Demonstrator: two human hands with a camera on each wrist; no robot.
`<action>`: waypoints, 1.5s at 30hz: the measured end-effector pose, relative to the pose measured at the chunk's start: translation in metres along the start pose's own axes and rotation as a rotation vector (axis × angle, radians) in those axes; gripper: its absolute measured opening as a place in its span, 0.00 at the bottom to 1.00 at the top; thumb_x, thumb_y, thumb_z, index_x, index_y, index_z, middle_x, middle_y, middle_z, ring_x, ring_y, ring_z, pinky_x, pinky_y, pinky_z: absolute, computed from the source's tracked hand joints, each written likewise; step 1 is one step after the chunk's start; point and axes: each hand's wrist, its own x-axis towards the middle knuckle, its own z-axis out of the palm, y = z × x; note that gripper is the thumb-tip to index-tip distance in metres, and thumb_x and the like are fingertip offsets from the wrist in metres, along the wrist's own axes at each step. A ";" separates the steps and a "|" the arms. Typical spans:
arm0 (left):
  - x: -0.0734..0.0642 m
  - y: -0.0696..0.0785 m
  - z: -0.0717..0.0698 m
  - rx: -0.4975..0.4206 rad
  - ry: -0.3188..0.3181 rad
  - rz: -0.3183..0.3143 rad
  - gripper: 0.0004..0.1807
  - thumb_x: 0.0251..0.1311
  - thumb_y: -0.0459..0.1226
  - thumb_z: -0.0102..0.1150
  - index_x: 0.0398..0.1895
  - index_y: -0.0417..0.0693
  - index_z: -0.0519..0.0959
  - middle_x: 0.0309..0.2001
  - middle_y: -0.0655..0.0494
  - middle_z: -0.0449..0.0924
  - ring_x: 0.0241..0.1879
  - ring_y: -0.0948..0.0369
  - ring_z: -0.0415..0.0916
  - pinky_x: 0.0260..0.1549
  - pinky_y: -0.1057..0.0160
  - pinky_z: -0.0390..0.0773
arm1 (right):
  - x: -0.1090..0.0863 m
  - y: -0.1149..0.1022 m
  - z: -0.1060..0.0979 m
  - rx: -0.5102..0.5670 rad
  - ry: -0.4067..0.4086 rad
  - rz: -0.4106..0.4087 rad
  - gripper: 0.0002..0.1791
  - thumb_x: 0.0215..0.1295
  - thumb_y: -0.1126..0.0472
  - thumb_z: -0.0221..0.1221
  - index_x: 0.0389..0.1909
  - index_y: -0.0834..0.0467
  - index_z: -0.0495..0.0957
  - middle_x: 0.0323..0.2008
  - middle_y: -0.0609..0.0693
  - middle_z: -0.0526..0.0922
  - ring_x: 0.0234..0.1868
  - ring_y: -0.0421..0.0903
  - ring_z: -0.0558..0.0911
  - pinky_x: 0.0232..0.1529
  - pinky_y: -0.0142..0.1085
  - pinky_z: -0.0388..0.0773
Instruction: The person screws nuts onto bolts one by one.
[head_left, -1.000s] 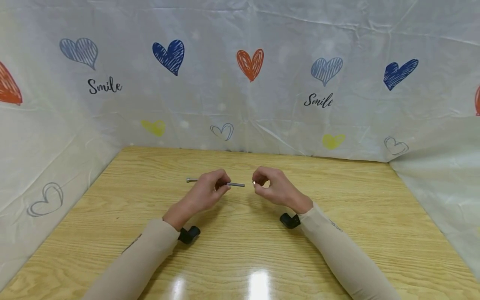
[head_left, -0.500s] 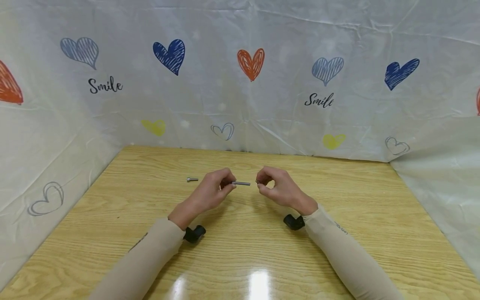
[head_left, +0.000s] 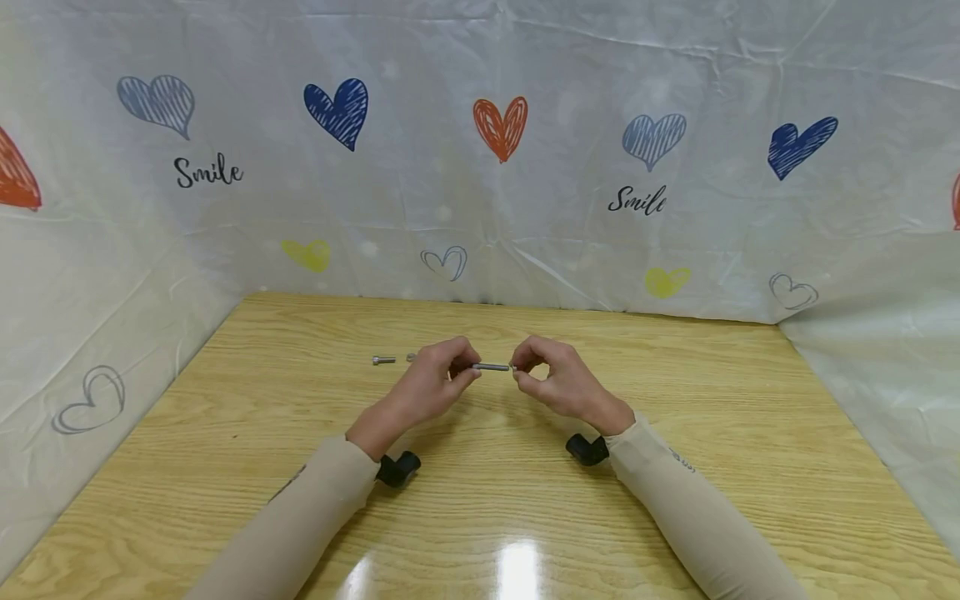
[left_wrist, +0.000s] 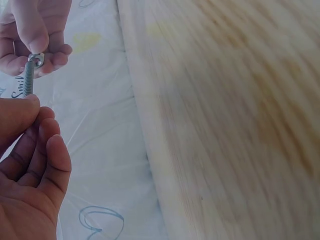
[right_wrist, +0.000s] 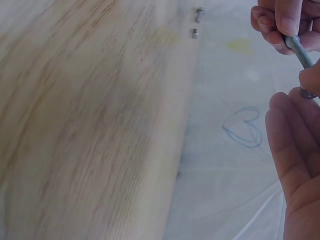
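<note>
My left hand [head_left: 423, 383] pinches a grey bolt [head_left: 492, 367] between thumb and fingertips, its threaded shank pointing right. Facing it, my right hand [head_left: 561, 382] holds a small hex nut [left_wrist: 37, 60] between thumb and fingers. In the left wrist view the nut sits right at the bolt's tip, its hole partly showing; I cannot tell whether the thread has entered it. The right wrist view has the bolt's head end under the left thumb [right_wrist: 288, 20], and the nut is mostly covered by the right fingers [right_wrist: 287, 130].
A second, shorter bolt [head_left: 383, 360] lies on the wooden table [head_left: 480, 483], left of my left hand. Close by it lies another nut [head_left: 410, 357], partly behind that hand. A white cloth with printed hearts [head_left: 501, 129] hangs behind the table and at both sides.
My left hand has moved right with the bolt, bringing its tip to the nut. The right hand shifted slightly right. The loose nut on the table has come into sight.
</note>
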 end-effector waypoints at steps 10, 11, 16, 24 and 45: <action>0.002 0.004 0.002 0.007 -0.013 -0.002 0.03 0.63 0.29 0.59 0.35 0.45 0.75 0.29 0.54 0.77 0.25 0.64 0.70 0.27 0.64 0.73 | 0.000 -0.034 -0.008 0.003 -0.004 -0.012 0.06 0.60 0.77 0.58 0.37 0.68 0.77 0.35 0.61 0.80 0.35 0.51 0.81 0.39 0.39 0.79; 0.003 0.004 0.003 0.009 -0.013 -0.003 0.04 0.62 0.29 0.59 0.35 0.45 0.75 0.29 0.55 0.77 0.25 0.64 0.70 0.27 0.64 0.73 | 0.000 -0.037 -0.009 0.004 -0.002 -0.014 0.05 0.60 0.77 0.58 0.37 0.68 0.77 0.35 0.61 0.80 0.35 0.51 0.81 0.40 0.38 0.79; 0.003 0.004 0.004 0.010 0.004 -0.007 0.04 0.62 0.30 0.60 0.35 0.45 0.76 0.28 0.59 0.76 0.25 0.64 0.70 0.27 0.64 0.73 | -0.001 -0.041 -0.011 0.010 0.010 -0.030 0.06 0.61 0.77 0.59 0.38 0.69 0.77 0.36 0.60 0.80 0.36 0.52 0.81 0.40 0.37 0.79; 0.003 0.005 0.005 0.010 0.009 -0.017 0.03 0.62 0.30 0.60 0.35 0.46 0.75 0.29 0.54 0.78 0.25 0.64 0.71 0.27 0.64 0.74 | -0.001 -0.038 -0.009 0.006 0.033 -0.052 0.06 0.61 0.76 0.59 0.38 0.67 0.78 0.37 0.59 0.80 0.37 0.51 0.82 0.41 0.42 0.80; 0.003 0.007 0.002 0.011 -0.049 -0.053 0.02 0.67 0.33 0.56 0.38 0.44 0.77 0.32 0.49 0.79 0.25 0.64 0.70 0.27 0.64 0.74 | -0.002 -0.034 -0.007 -0.022 0.077 -0.090 0.07 0.58 0.78 0.61 0.38 0.68 0.79 0.37 0.60 0.81 0.38 0.52 0.82 0.42 0.43 0.80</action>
